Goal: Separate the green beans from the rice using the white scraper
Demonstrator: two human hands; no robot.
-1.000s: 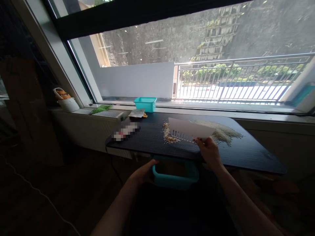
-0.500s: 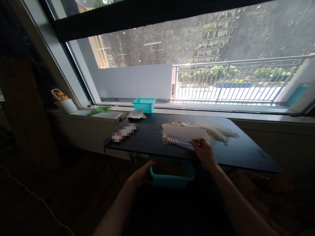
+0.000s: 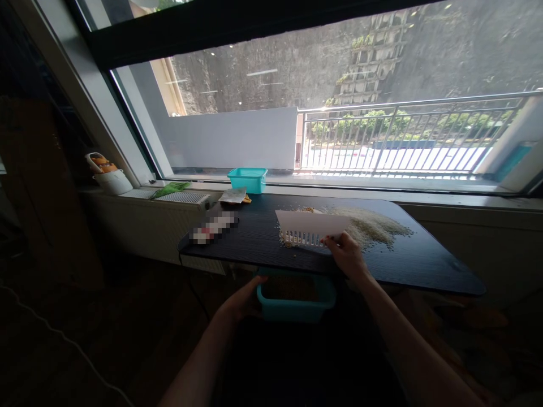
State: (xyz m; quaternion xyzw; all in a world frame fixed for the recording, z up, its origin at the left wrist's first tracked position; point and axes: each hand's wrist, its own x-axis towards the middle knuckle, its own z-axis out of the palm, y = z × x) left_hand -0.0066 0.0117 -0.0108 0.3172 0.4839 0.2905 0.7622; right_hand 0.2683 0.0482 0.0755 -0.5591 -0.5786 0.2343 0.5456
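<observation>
My right hand (image 3: pixel 347 256) grips the right end of a white slotted scraper (image 3: pixel 309 228), whose toothed edge rests on the black table (image 3: pixel 424 260). Yellowish kernels (image 3: pixel 288 242) lie under and just in front of the scraper. A spread of pale grains (image 3: pixel 373 225) lies behind it to the right. My left hand (image 3: pixel 241 299) holds a teal bin (image 3: pixel 294 302) just below the table's near edge, under the scraper. The bin has brownish contents.
A second teal bin (image 3: pixel 248 179) stands on the window sill at the back left. A small packet (image 3: pixel 235 195) and a blurred-out object (image 3: pixel 213 226) lie on the table's left part. A white pot (image 3: pixel 109 179) sits on the sill at far left. A cable (image 3: pixel 55 333) crosses the dark floor.
The scraper has been drawn nearer the table's front edge, pulling the kernels with it. The left hand still holds the bin below the edge.
</observation>
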